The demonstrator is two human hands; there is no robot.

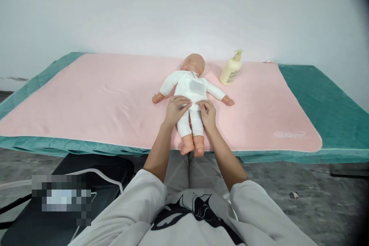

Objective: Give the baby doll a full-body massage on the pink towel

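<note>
1. Your light grey shirt (127,207), cloth, black print on the front.
2. Your left hand (176,110) and right hand (208,113): fingers drawn narrow at the doll's waist (whether they pinch cloth, you cannot tell from here).
3. White cloth-bodied doll (183,84) with bare plastic head and limbs: between your hands, feet toward you.
4. Pink rectangular fabric mat (100,103), beneath the doll.
5. Pale yellow plastic pump bottle (230,71), upright beyond the doll's outstretched arm, right of its head.
</note>
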